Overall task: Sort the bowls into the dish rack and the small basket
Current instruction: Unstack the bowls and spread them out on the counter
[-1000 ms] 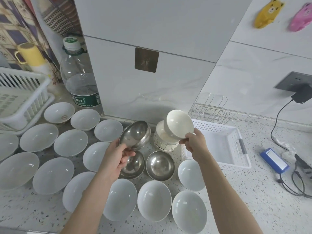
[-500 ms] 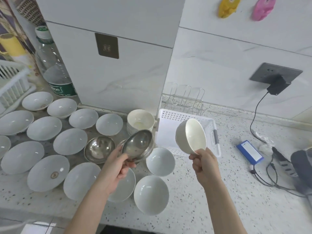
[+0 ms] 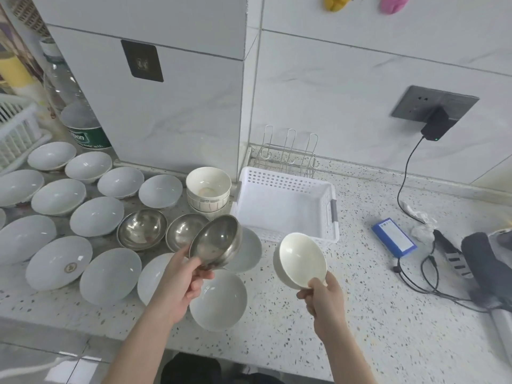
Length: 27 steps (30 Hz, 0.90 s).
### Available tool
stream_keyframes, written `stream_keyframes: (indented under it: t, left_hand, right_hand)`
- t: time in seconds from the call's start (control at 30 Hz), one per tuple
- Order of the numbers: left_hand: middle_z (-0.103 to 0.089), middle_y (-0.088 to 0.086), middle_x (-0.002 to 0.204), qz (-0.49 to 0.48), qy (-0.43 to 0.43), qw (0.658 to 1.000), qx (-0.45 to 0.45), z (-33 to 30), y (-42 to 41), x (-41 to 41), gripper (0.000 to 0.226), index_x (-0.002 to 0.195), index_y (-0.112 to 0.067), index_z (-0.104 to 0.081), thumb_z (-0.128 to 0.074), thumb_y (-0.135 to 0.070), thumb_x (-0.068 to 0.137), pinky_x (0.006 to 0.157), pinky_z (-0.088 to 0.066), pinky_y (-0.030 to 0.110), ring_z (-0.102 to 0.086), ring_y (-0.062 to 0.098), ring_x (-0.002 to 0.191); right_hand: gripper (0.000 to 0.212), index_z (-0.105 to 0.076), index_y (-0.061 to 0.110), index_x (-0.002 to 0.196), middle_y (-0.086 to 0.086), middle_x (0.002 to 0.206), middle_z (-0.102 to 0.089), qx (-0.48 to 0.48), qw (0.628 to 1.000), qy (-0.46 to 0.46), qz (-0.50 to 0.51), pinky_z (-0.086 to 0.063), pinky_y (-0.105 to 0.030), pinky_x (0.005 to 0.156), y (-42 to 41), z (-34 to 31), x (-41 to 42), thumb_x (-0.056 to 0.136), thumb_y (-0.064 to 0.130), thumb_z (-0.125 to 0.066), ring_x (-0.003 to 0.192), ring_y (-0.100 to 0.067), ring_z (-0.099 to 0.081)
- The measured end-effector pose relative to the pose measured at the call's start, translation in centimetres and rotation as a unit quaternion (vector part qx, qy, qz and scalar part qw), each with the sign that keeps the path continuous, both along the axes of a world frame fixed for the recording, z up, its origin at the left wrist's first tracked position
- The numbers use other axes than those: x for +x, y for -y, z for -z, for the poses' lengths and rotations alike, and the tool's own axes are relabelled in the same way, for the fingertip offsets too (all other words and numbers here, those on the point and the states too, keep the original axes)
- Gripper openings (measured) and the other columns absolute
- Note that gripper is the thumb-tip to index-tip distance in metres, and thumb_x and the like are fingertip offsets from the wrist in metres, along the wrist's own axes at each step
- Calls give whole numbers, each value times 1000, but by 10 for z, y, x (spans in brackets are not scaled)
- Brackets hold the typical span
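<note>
1. Left hand is holding a steel bowl by its near rim, thumb inside and fingers curled under it; the bowl is tilted up off the counter with its opening facing the camera, hanging over the white bowls in the middle
2. Right hand is pinching a cream bowl at its near rim, also tipped so you see inside. It's in the air just near of the small white basket, not touching it
3. That basket sits on the speckled counter towards the far side, with a small wire rack right behind it against the wall
4. Just left of the basket there's a stack of cream bowls, and two more steel bowls sit side by side on the counter near of that stack
5. A whole bunch of white bowls are spread out over the left half of the counter, all upright
6. The white dish rack is only partly in view at the far left edge, next to a big water bottle
7. On the right: a blue battery pack, some black cables, and a charger plugged into the wall socket
</note>
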<state>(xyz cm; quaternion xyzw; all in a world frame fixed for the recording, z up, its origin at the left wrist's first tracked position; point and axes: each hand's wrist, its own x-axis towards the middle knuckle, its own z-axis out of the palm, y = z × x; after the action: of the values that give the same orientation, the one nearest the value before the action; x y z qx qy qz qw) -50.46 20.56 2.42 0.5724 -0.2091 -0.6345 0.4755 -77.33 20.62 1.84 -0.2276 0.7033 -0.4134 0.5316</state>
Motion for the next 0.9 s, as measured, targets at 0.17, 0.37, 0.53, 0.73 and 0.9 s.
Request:
stream_keyframes:
  t: [0.17, 0.37, 0.53, 0.73, 0.9]
  left_hand:
    - [-66, 5, 63, -18, 12, 1000, -4, 0, -7, -7, 20, 106, -23, -68, -57, -11, 94, 29, -23, 15, -53, 5, 42]
    - [-66, 9, 64, -24, 30, 999, 10, 5, -14, -15, 23, 108, -27, -67, -59, -13, 92, 29, -24, 16, -45, 4, 37]
    - [-68, 13, 65, -34, 42, 998, 23, 10, -17, -20, 27, 117, -22, -59, -57, -9, 93, 31, -24, 17, -45, 6, 39]
    - [-68, 17, 68, -24, 67, 997, 22, 11, -21, -27, 40, 123, -31, -55, -51, -3, 94, 32, -23, 17, -44, 5, 38]
    - [-68, 18, 67, -9, 93, 995, 25, 12, -26, -29, 48, 132, -31, -50, -49, -1, 95, 32, -23, 17, -46, 5, 36]
  right_hand:
    - [50, -47, 15, 136, -9, 47, -60, 20, 998, -42, -47, -32, -20, 37, 8, 20, -2, 90, -2, -40, 36, -8, -42]
    - [52, -47, 22, 134, -21, 78, -67, 27, 992, -76, -93, -37, -20, 42, 19, 32, -1, 88, -1, -40, 35, -3, -50]
    - [55, -45, 25, 133, -27, 98, -67, 32, 991, -78, -103, -37, -22, 45, 23, 35, 2, 86, -3, -38, 34, -1, -49]
    - [58, -45, 25, 133, -27, 93, -68, 41, 992, -71, -100, -37, -26, 48, 28, 40, 5, 84, -4, -39, 42, -7, -53]
    - [58, -45, 26, 131, -27, 103, -67, 44, 993, -66, -88, -35, -28, 51, 31, 42, 8, 82, -4, -38, 33, -2, -51]
